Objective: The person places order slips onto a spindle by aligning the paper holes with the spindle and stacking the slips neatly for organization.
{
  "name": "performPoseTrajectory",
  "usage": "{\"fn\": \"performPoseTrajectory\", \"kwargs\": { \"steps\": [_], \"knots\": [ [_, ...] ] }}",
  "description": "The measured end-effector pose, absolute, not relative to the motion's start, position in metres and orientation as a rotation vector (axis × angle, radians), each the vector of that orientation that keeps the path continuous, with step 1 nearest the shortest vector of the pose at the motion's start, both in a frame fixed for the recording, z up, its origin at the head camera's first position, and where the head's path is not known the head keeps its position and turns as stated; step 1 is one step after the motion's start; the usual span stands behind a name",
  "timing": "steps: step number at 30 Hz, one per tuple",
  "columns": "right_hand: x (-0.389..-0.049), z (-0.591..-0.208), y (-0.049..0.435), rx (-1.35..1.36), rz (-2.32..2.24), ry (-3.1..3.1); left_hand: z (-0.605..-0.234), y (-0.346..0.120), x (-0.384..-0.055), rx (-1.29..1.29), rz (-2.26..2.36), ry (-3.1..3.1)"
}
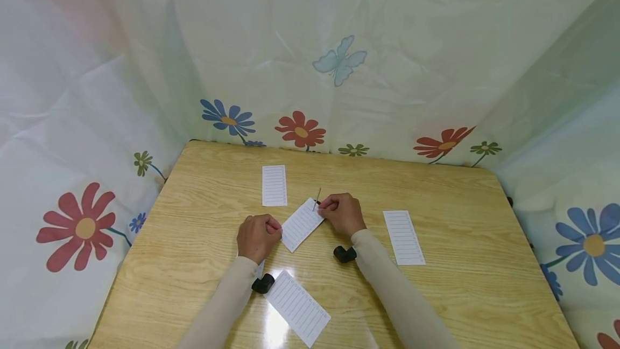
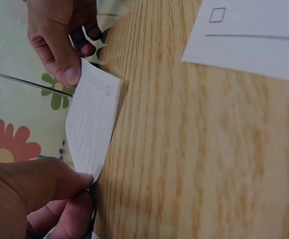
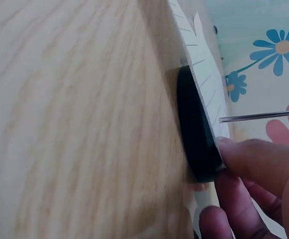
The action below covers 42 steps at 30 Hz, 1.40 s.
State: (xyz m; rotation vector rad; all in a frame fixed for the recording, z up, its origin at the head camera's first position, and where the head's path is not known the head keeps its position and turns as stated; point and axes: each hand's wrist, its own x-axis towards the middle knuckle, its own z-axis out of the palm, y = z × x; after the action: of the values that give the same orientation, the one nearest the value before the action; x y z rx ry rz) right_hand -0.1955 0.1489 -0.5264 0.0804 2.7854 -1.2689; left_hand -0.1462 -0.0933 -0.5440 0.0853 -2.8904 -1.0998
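A white lined paper slip (image 1: 301, 225) spans the space between my two hands. My left hand (image 1: 259, 236) pinches its near-left end between thumb and fingers. The opposite end is pinched by my right hand (image 1: 344, 214). A thin metal spike (image 1: 317, 198) rises from the slip's face near the right hand; in the right wrist view the spike (image 3: 258, 117) stands out from the paper. Beneath the slip there, its round black base (image 3: 199, 129) rests on the table. The slip bends slightly in the left wrist view. Where the spike meets the base is hidden by paper.
Other lined slips lie on the wooden table (image 1: 460, 214): one at the back (image 1: 274, 186), one to the right (image 1: 404, 237), one in front (image 1: 297, 306). Another slip (image 1: 260, 269) is partly hidden under the left wrist. A flowered curtain (image 1: 271, 42) surrounds the table.
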Motion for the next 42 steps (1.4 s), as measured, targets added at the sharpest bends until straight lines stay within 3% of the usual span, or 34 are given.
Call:
{"fn": "performPoseTrajectory", "kwargs": {
  "steps": [21, 42],
  "knots": [
    [-0.170, -0.532, 0.163, 0.124, -1.465, 2.870, -0.526, -0.101, -0.125, -0.017, -1.211, -2.836],
    [-0.067, -0.511, 0.150, 0.183, -1.637, 2.876, -0.520, -0.123, -0.086, -0.298, -1.481, -2.796]
  ]
}}
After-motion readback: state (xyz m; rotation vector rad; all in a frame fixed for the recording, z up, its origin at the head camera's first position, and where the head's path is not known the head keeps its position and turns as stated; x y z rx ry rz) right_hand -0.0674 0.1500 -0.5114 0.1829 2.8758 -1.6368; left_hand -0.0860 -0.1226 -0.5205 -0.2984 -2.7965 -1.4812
